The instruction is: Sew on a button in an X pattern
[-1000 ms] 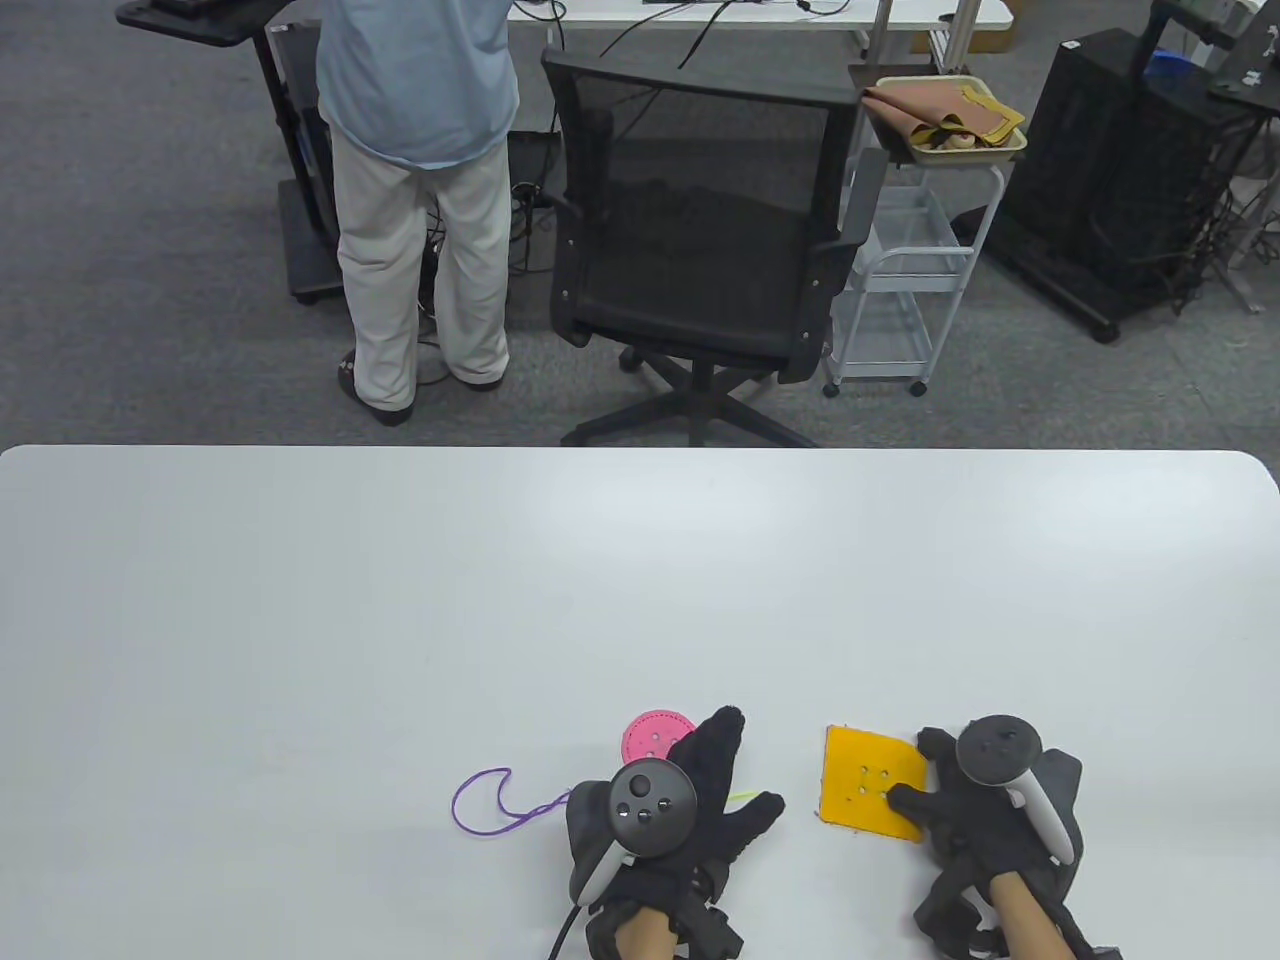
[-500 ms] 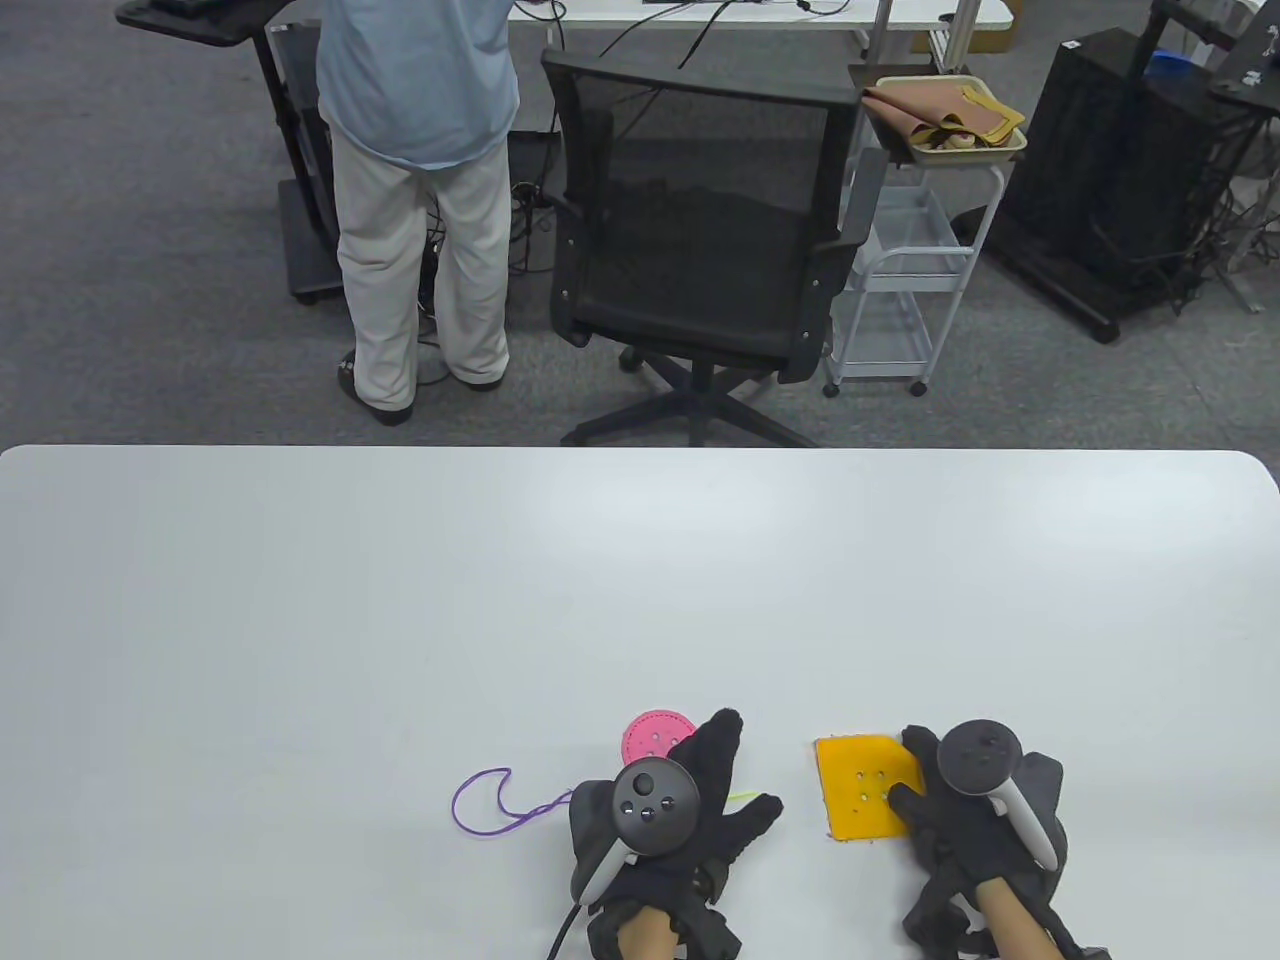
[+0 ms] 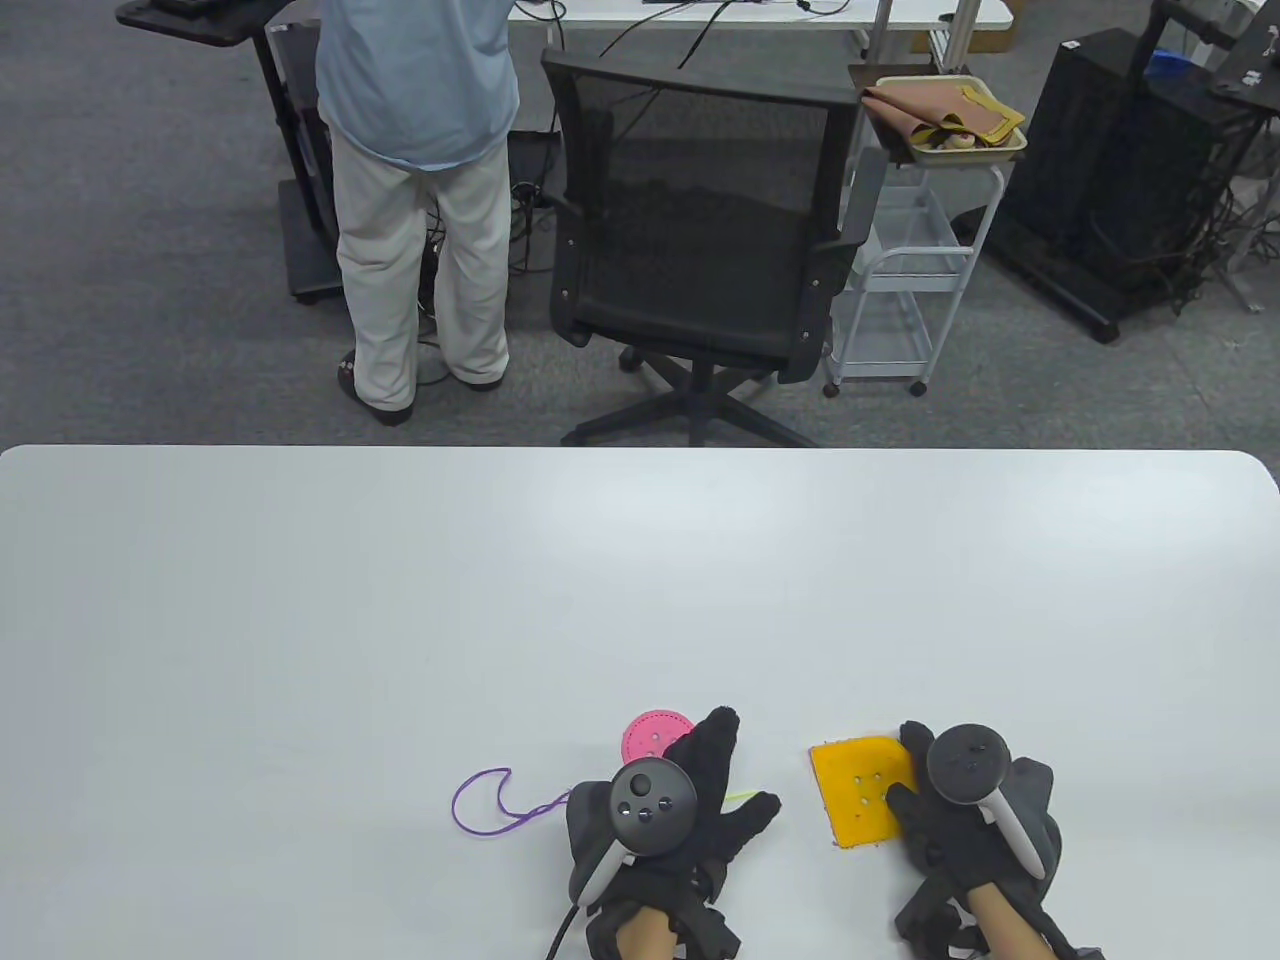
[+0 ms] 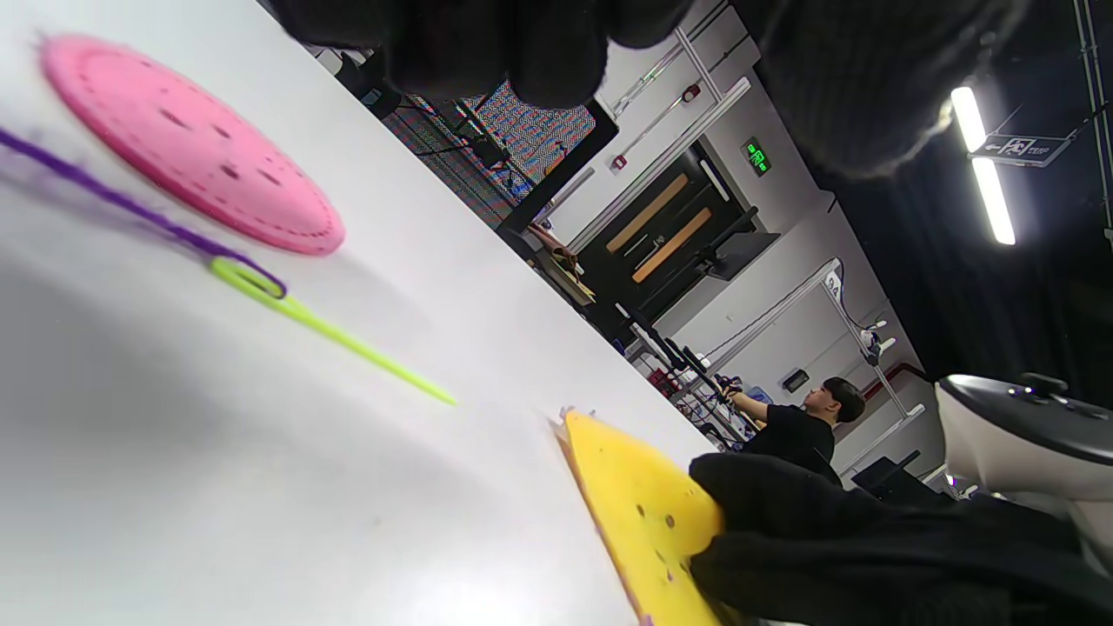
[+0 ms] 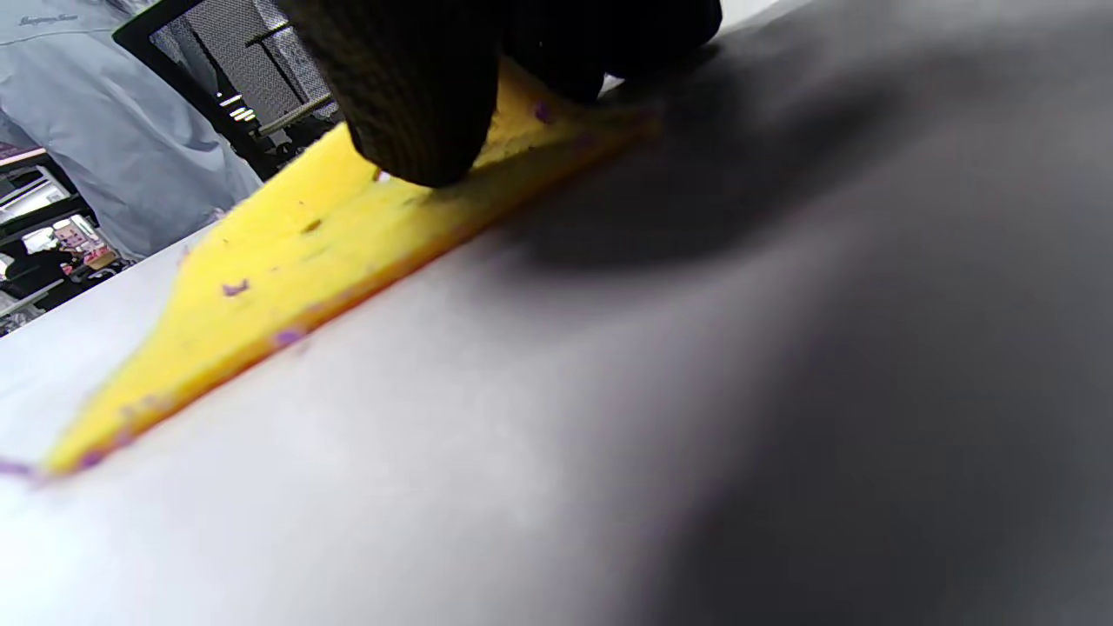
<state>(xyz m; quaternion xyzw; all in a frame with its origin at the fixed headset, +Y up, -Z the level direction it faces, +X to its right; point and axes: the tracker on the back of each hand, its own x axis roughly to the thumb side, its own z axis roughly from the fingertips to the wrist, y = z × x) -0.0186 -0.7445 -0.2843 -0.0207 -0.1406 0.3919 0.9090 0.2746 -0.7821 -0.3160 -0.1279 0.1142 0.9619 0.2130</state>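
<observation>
A pink button (image 3: 648, 735) lies on the white table (image 3: 400, 620), just beyond my left hand (image 3: 738, 772). That hand lies flat with fingers spread over a green needle (image 3: 741, 796), which carries a purple thread (image 3: 482, 802) looping off to the left. In the left wrist view the needle (image 4: 335, 337) lies free on the table beside the button (image 4: 187, 148). My right hand (image 3: 903, 768) holds the right edge of a yellow felt square (image 3: 855, 795) with four holes, thumb on top. The right wrist view shows a finger (image 5: 409, 96) pressing the square (image 5: 287, 261).
The table's near edge is just below both hands. Beyond the far edge stand a black office chair (image 3: 700, 230), a person (image 3: 415, 190) with their back turned, and a white cart (image 3: 905, 270).
My right hand has drawn the yellow square a little left and turned it slightly. My left hand, the button, needle and thread have stayed put.
</observation>
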